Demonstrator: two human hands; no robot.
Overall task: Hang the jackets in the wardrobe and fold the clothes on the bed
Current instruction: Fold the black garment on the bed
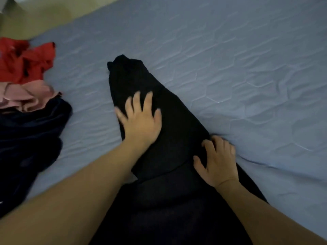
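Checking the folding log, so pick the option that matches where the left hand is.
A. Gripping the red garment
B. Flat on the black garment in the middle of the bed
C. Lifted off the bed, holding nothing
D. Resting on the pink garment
B: the left hand lies with fingers spread flat on the black garment, while the red garment and pink garment lie untouched at the left edge of the bed.

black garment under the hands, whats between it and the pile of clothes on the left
Only bare blue bedsheet separates the black garment from the pile of clothes, as the head view shows.
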